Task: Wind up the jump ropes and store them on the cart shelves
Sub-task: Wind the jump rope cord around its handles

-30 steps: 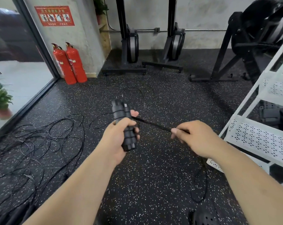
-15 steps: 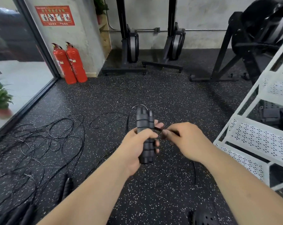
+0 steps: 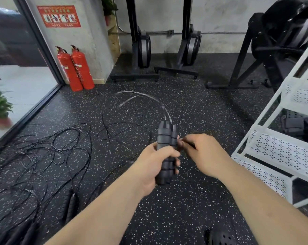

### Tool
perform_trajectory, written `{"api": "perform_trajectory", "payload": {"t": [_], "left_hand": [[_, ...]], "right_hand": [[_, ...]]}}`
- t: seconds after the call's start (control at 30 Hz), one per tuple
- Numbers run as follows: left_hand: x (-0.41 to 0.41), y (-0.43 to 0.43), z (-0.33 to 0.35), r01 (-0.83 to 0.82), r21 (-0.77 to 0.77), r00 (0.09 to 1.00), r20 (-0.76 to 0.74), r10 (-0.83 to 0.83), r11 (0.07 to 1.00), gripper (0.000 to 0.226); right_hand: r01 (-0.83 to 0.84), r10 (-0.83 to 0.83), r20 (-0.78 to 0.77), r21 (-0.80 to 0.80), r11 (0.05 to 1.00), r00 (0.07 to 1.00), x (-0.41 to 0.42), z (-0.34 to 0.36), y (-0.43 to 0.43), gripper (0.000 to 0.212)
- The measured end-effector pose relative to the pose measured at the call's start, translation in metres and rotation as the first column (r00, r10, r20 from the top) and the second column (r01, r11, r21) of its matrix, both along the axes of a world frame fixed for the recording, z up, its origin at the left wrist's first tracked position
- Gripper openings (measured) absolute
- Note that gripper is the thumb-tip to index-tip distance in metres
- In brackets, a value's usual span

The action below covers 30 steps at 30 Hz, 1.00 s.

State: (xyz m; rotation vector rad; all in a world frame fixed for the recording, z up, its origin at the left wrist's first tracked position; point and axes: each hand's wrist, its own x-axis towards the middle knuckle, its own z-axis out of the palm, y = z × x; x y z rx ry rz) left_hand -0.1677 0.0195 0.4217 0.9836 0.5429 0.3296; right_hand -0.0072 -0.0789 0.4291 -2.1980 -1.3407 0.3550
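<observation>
Two black handles (image 3: 165,152) stand upright, side by side, in the left hand (image 3: 155,167), whose fingers wrap round both. Just beside them the right hand (image 3: 202,154) pinches the cord (image 3: 150,97), which arcs in a blurred loop above the handles. One tangle (image 3: 43,152) of more ropes sprawls to the left, with spare handles (image 3: 70,207) at its near edge. One white cart (image 3: 282,151) stands at right, showing three perforated shelves. The floor (image 3: 185,200) is black speckled rubber. Two red extinguishers (image 3: 75,68) flank a grey wall, and two upright machines (image 3: 142,48) stand behind.
</observation>
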Motion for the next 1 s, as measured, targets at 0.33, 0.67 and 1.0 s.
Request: {"api": "perform_trajectory", "payload": {"t": [0.33, 0.67, 1.0], "left_hand": [[-0.015, 0.047, 0.008, -0.317, -0.098, 0.946, 0.037, 0.321, 0.943, 0.041], [-0.002, -0.006, -0.004, 0.033, -0.031, 0.999, -0.033, -0.034, 0.999, 0.062], [-0.008, 0.031, 0.006, -0.266, -0.073, 0.961, 0.06, 0.271, 0.961, 0.041]], "right_hand": [[-0.066, 0.061, -0.05, -0.097, 0.993, 0.997, 0.017, 0.006, -0.012, 0.027], [-0.045, 0.047, 0.021, -0.112, 0.993, 0.999, -0.006, -0.003, 0.001, 0.021], [-0.061, 0.054, -0.075, -0.085, 0.994, 0.996, 0.002, 0.012, -0.005, 0.022]]}}
